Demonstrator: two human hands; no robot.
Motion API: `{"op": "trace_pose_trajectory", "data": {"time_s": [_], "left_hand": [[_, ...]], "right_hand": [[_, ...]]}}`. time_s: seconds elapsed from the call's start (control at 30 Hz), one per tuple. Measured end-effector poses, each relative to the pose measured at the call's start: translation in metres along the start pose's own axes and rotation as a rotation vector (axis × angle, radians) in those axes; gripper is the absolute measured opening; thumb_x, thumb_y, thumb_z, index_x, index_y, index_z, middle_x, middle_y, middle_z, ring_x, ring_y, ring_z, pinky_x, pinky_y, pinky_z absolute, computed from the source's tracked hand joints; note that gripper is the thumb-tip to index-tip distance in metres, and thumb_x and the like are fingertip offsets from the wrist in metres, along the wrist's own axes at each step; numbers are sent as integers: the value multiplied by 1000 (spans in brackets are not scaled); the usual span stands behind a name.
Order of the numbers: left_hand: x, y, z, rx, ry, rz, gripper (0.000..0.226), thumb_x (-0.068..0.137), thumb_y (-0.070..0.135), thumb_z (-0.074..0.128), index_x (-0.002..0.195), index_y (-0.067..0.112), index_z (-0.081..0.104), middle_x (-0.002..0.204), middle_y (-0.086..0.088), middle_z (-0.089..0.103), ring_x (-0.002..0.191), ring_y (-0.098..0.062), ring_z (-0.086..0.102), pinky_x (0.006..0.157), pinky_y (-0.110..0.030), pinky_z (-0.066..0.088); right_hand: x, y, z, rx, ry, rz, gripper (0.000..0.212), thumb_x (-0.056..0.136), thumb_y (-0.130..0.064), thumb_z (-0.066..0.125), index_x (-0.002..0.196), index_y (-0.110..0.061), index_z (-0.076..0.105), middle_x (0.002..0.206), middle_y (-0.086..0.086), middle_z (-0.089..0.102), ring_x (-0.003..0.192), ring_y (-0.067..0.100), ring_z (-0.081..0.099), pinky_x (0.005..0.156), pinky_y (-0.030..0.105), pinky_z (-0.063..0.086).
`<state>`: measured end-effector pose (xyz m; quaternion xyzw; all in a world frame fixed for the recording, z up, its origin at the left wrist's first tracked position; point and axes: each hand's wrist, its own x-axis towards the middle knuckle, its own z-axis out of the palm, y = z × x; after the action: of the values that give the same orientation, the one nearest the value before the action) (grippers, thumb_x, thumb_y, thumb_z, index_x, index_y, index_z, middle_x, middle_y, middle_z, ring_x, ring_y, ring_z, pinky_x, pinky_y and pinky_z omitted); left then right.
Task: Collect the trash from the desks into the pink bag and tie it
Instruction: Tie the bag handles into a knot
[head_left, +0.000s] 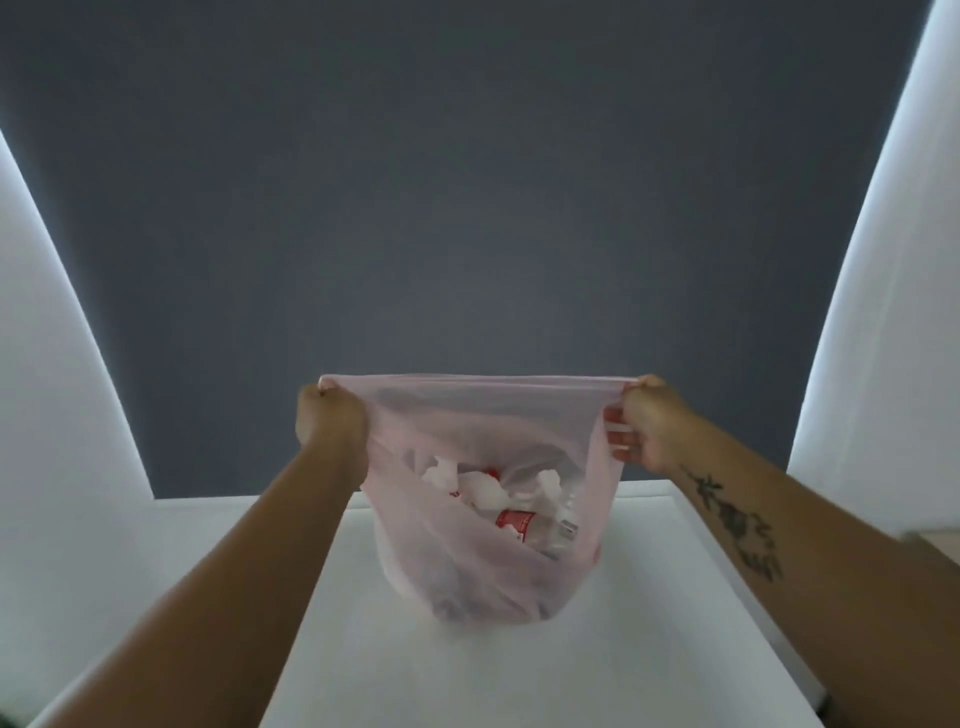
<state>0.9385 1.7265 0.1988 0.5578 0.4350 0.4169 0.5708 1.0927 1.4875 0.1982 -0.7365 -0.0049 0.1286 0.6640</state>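
1. A white tabletop (519, 670) fills the near view, backed by a dark grey partition (467, 208) with white panels at either side.
2. The pink bag (483, 566) sits on the tabletop at mid-distance, its sheer film showing crumpled white paper (485, 493) and a red-labelled wrapper (514, 519) inside.
3. Left hand (330, 415) has its grip closed on the bag's left rim corner.
4. Right hand (647, 423) has its grip clenched on the right corner, the rim stretched taut between them.

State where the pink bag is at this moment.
In the head view the pink bag sits mid-frame on the white desk, its top stretched between the left hand and right hand.
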Motion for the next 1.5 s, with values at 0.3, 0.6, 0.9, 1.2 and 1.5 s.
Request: {"op": "trace_pose_trajectory", "data": {"time_s": [0.3, 0.6, 0.9, 1.2, 1.5], "left_hand": [[-11, -20, -52, 921, -380, 721, 73, 74, 6, 80, 136, 13, 43, 123, -18, 56, 109, -37, 58, 88, -40, 46], [-36, -14, -86, 437, -191, 156, 20, 88, -10, 56, 106, -9, 66, 93, -19, 65, 78, -34, 64, 55, -33, 61], [-30, 17, -71, 92, -450, 70, 22, 101, 16, 47, 106, 12, 68, 94, -8, 69, 91, -24, 64, 84, -40, 54], [12, 22, -15, -412, -311, -47, 23, 96, 25, 49, 98, 11, 68, 94, -10, 69, 82, -28, 67, 76, -41, 59], [62, -32, -36, -10, -609, 171, 31, 105, 22, 42, 107, 13, 71, 101, -6, 76, 94, -23, 72, 74, -31, 59]], "right_hand": [[-4, 44, -59, -146, -140, -288, 27, 85, -19, 71, 98, 1, 58, 81, 12, 59, 70, 20, 60, 73, 36, 59], [10, 45, -117, -959, -420, -481, 9, 93, -15, 60, 85, -17, 62, 64, 3, 62, 54, 11, 57, 51, 19, 41], [16, 34, -69, 372, -165, -176, 22, 93, -10, 44, 85, -18, 63, 79, 0, 64, 75, 15, 57, 67, 24, 45], [-10, -20, 1, 760, -226, -67, 24, 87, -35, 38, 76, -18, 50, 68, 5, 51, 65, 23, 54, 71, 34, 48], [13, 16, -4, 299, -27, -254, 29, 99, -32, 49, 115, -16, 67, 105, 11, 66, 92, 27, 65, 87, 48, 55]]}}
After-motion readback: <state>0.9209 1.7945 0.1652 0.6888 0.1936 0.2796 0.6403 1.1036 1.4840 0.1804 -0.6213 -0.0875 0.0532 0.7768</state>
